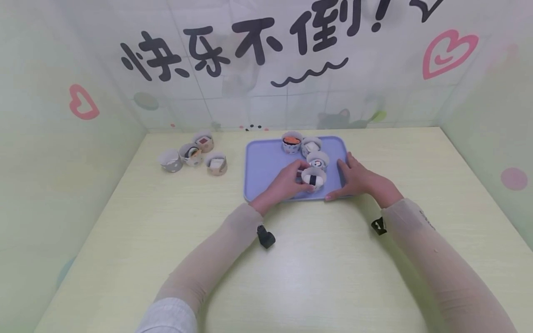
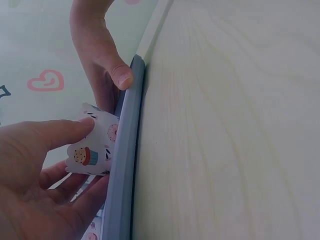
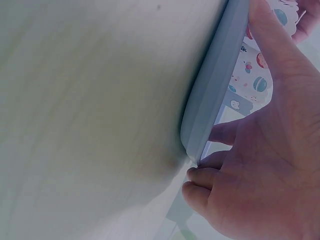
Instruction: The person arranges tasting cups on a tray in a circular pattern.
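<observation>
Left hand: I am watching the left hand (image 1: 287,181) pinching a paper cup (image 2: 98,145), its thumb pressing one side, its fingers bracing the other; this grip is narrowing around the cup.
Held cup: it is standing toward 4 o'clock from the tray's centre, carrying a white sushi piece (image 1: 313,180) with a black band; I am not managing to tell whether its base is touching the tray.
Right hand: at 3 o'clock from that cup, the right hand (image 1: 358,178) is spanning the corner of the blue tray (image 1: 264,169), its thumb reaching the near rim, its fingers touching the right end; this grip is spreading wide and holding no cup.
Other cups aboard: the face-topped cup (image 1: 318,162) and the white-topped cup (image 1: 311,146) are lining up toward 12 o'clock from the held one; the orange-topped cup (image 1: 291,148) is sitting toward 11.
Off-tray cups: four filled paper cups (image 1: 216,171) are clustering at 9 o'clock from the tray.
Surface: the pale wood-grain surface (image 1: 316,268) is supporting everything.
</observation>
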### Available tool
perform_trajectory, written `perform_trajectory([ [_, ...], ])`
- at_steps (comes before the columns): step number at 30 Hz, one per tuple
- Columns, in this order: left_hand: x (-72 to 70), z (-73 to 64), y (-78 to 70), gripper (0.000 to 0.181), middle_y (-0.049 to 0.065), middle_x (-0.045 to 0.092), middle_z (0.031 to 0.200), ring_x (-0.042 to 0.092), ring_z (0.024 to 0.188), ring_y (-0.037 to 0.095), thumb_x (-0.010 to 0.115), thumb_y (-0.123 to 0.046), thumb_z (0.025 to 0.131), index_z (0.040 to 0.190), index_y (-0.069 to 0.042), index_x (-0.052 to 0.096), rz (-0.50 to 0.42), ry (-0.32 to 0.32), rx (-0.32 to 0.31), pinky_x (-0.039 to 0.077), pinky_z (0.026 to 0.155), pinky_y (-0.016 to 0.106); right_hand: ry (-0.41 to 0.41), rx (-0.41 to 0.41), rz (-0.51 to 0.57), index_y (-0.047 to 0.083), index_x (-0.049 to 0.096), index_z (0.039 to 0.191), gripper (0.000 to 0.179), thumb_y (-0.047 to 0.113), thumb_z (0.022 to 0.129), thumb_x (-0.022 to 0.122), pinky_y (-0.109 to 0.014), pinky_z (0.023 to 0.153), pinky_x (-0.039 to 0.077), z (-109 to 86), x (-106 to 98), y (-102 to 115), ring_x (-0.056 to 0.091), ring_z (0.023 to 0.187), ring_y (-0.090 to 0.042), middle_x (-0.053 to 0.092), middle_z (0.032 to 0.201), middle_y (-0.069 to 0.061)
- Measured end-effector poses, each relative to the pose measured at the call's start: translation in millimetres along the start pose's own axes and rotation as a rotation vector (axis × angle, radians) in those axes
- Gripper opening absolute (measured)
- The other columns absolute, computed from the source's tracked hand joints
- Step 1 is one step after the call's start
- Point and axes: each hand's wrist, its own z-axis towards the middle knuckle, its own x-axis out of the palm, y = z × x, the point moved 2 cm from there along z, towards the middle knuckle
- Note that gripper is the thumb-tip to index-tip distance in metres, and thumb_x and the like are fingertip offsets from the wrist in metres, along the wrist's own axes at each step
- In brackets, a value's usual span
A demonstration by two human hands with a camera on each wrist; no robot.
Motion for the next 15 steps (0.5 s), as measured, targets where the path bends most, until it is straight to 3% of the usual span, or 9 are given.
perform_trajectory([
  [15,-9.5,-9.6,4.8,0.059,0.007,0.059,0.137,0.059,0.126,0.023,0.080,-0.017,0.085,0.135,-0.010,0.051,-0.046,-0.002,-0.021,0.054,0.102,0.028,-0.003,-0.012,0.009,-0.009,0.008,0.156,0.133,0.068,0.072,0.077,-0.064,0.123,0.013,-0.9,0.2,-0.4,-0.003,0.149,-0.055,-0.013,0.159,-0.039],
])
